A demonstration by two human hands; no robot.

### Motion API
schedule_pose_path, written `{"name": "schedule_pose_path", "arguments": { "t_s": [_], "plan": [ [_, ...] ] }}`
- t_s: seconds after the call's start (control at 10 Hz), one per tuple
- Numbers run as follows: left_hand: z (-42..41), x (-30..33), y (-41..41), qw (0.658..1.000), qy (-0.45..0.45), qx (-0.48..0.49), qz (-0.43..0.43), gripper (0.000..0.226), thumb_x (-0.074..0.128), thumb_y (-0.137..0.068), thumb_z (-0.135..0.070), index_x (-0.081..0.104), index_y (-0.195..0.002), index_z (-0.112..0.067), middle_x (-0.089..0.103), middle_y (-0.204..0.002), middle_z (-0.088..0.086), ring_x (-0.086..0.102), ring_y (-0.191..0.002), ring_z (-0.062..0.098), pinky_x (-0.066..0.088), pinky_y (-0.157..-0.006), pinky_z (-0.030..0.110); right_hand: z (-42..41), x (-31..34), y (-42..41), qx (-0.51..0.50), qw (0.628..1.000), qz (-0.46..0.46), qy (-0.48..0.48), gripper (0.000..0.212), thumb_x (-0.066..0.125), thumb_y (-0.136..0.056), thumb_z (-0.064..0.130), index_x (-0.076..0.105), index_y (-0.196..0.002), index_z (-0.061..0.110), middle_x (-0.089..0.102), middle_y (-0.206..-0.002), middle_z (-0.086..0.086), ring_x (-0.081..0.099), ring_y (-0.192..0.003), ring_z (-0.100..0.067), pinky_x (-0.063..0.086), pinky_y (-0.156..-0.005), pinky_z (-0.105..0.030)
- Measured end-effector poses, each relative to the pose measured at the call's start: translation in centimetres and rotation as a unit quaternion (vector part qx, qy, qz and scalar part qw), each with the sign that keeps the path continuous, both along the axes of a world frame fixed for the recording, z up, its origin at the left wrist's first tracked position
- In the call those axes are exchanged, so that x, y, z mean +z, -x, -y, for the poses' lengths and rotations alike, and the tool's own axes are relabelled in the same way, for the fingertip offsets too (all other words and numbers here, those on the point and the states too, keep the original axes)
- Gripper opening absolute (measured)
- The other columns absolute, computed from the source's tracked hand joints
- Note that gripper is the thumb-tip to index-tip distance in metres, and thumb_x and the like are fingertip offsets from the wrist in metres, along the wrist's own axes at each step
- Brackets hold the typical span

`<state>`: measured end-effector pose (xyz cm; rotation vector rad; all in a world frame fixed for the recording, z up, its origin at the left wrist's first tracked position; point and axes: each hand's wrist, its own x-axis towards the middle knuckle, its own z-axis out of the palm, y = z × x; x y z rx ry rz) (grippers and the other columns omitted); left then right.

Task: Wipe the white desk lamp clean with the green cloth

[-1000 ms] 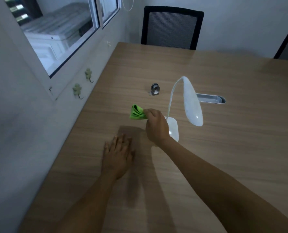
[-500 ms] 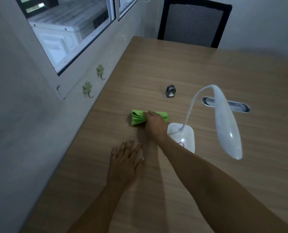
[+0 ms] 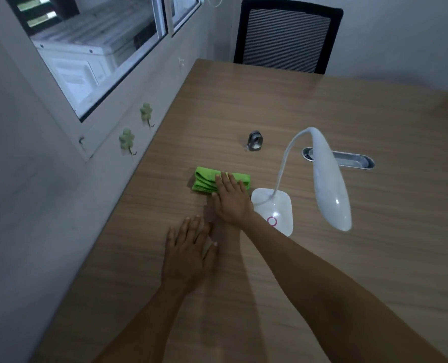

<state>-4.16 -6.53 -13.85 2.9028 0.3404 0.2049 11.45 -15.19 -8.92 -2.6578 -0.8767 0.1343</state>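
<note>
The folded green cloth (image 3: 204,179) lies on the wooden table (image 3: 309,100), left of the white desk lamp (image 3: 330,184). My right hand (image 3: 232,200) rests flat on the cloth's right half, fingers stretched out and not curled around it. The lamp's square base (image 3: 279,205), with a pink ring on it, stands just right of that hand. Its thin neck arches up and the long head hangs over the table to the right. My left hand (image 3: 187,254) lies flat on the table nearer to me, fingers spread, holding nothing.
A small metal object (image 3: 255,141) stands beyond the cloth. A grey oval cable slot (image 3: 348,159) is set in the table behind the lamp head. A black mesh chair (image 3: 285,35) stands at the far edge. The wall with green hooks (image 3: 127,138) and a window (image 3: 91,48) runs along the left.
My right hand has brought the green cloth down from the air onto the table and now lies flat on it. The view has shifted closer. My left hand stays flat.
</note>
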Motion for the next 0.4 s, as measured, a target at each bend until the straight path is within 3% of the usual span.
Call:
{"name": "schedule_pose_path", "arguments": {
  "t_s": [0.1,0.2,0.3,0.4],
  "plan": [
    [0.0,0.1,0.1,1.000,-0.004,-0.006,-0.004,0.055,0.034,-0.089,-0.051,0.038,-0.140,-0.030,0.041,-0.151,0.002,0.034,-0.141,0.024,0.023,-0.113,0.051,2.1,1.6,1.7,-0.003,0.995,0.044,-0.093,0.060,0.020,-0.092,0.037,0.036,-0.138,0.002,0.039,-0.146,-0.021,0.029,-0.138,-0.036,0.021,-0.113,-0.051],
    [0.1,0.3,0.0,1.000,-0.011,-0.004,-0.014,0.054,0.035,-0.088,-0.050,0.042,-0.138,-0.031,0.043,-0.149,0.002,0.037,-0.139,0.025,0.027,-0.111,0.053,6.0,1.4,3.6,-0.007,0.985,0.109,-0.136,0.046,0.038,-0.091,0.026,0.055,-0.123,-0.002,0.058,-0.128,-0.024,0.050,-0.123,-0.040,0.040,-0.103,-0.051],
    [0.5,0.9,0.1,0.999,-0.020,-0.004,-0.029,0.056,0.028,-0.089,-0.052,0.040,-0.140,-0.033,0.040,-0.152,0.001,0.033,-0.142,0.024,0.026,-0.111,0.053,10.8,0.8,5.5,-0.043,0.982,0.130,-0.131,0.034,0.048,-0.088,0.020,0.061,-0.113,0.001,0.066,-0.116,-0.020,0.059,-0.110,-0.034,0.050,-0.090,-0.044],
    [0.0,0.6,0.1,0.999,-0.009,-0.004,-0.039,0.061,0.020,-0.088,-0.053,0.039,-0.142,-0.031,0.036,-0.154,0.000,0.028,-0.144,0.024,0.023,-0.113,0.053,14.6,-0.7,7.0,-0.116,0.980,0.125,-0.107,0.039,0.042,-0.086,0.024,0.059,-0.115,0.003,0.064,-0.118,-0.019,0.058,-0.108,-0.036,0.051,-0.087,-0.046]
  ]
}}
